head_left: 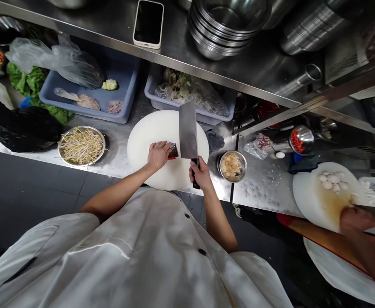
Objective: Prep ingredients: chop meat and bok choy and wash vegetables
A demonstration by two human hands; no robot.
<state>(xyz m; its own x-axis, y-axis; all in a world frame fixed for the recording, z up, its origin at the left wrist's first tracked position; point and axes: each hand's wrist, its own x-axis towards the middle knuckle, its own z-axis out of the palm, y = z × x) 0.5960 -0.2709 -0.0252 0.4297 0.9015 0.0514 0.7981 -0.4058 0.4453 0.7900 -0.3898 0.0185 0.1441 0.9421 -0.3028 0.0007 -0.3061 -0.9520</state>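
On the round white cutting board [142, 141], my left hand [158, 155] presses its fingers on a small dark red piece of food [173, 150]. My right hand [200, 174] is closed round the black handle of a cleaver [189, 130]. The broad blade points away from me, just right of the dark red piece, over the board. A steel bowl of pale cut pieces [232, 166] stands right of my right hand. To the left of the board is a steel bowl of bean sprouts [82, 146].
Blue-grey trays [128, 92] with bagged food stand behind the board, under a steel shelf [110, 32] holding a phone [148, 23] and stacked bowls [219, 42]. At the right, a co-worker's hand [357, 218] holds a knife beside another board [305, 192] with white pieces.
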